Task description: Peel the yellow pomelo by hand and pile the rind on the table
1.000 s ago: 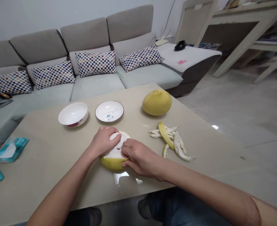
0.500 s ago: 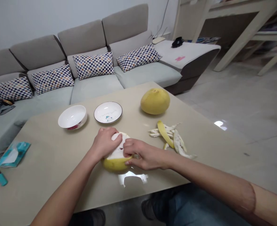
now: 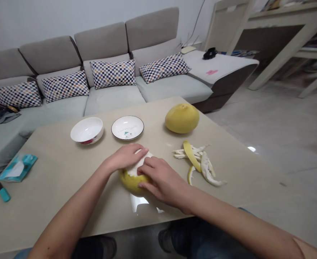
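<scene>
The partly peeled, large yellow citrus fruit (image 3: pixel 128 180) sat on the glossy beige table (image 3: pixel 61 169) close to the person's edge, with spongy white pith (image 3: pixel 132 169) bared on top and thick yellow rind (image 3: pixel 135 185) around its lower side. The left hand (image 3: pixel 127 157) lay open across the top, its fingers spread over the pith rather than clenched. The right hand (image 3: pixel 163 180) was closed on the rind at its ragged upper edge, fingers curled over the pith and thumb against the yellow skin. The work looked like loosening that rind, and it called for the left palm to press steadily so that the round fruit could not roll. The right fingertips would have done best to work well under the pith and pull low along the curve, since a shallow or sudden tug risked tearing the rind short or bruising the flesh. Curved yellow-and-white peel pieces (image 3: pixel 191 156) lay to the right, nearer than the whole yellow fruit (image 3: pixel 182 118); the dark-rimmed white plate (image 3: pixel 127 127) and white floral bowl (image 3: pixel 87 129) stood beyond the hands.
</scene>
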### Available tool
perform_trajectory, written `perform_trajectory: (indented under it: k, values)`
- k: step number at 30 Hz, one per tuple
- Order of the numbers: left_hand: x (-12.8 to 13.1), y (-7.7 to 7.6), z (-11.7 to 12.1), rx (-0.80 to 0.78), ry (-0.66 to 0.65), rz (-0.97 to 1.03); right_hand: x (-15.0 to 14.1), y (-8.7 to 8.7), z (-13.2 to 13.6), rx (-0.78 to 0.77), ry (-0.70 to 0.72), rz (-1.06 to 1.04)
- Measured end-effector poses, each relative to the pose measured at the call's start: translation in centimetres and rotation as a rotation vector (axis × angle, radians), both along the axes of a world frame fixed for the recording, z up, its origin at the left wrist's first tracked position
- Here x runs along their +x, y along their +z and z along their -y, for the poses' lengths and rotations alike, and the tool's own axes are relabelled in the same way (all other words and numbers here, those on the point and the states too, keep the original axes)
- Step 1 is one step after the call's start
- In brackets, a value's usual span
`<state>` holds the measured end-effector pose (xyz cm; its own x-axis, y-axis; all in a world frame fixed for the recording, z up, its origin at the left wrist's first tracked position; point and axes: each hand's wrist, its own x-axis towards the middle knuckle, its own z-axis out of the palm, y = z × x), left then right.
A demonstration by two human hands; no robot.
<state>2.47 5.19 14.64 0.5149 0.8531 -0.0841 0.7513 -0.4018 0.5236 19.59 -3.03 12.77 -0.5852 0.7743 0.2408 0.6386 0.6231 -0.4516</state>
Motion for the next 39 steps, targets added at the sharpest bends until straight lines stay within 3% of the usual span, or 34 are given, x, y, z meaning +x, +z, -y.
perform_trajectory:
  k: [2,3,6,9,14,21,30,34,39]
  values:
    - [-1.4,-0.5,-0.1,-0.071,-0.138,0.113,0.1,0.1,-0.2,-0.016,0.005,0.01]
    - [-2.0,-1.0,-0.1,-0.111,-0.146,0.196,0.1,0.3,-0.2,-0.02,-0.001,0.034]
    - [-2.6,-3.0,0.3,-0.106,0.06,0.442,-0.2,1.0,0.1,-0.016,-0.033,0.148]
    - [-2.0,-4.3,0.7,-0.079,0.166,0.496,-0.8,1.3,0.5,0.005,-0.066,0.237]
    - [-1.1,-4.3,0.4,-0.065,0.179,0.5,-1.4,0.5,1.0,0.068,-0.105,0.27]
    - [-0.8,-4.3,0.5,-0.024,0.175,0.492,-1.3,-0.3,0.9,-0.011,-0.073,0.127]
    - [-1.1,-4.7,0.0,-0.021,0.198,0.516,-0.4,-0.5,0.1,-0.037,0.082,-0.072]
    - [-1.0,-4.9,0.4,-0.012,0.24,0.527,-0.2,-1.1,0.5,-0.034,-0.107,-0.185]
    - [-0.7,-5.2,2.8,0.066,0.316,0.527,-0.4,-2.8,2.2,0.104,-0.405,-0.243]
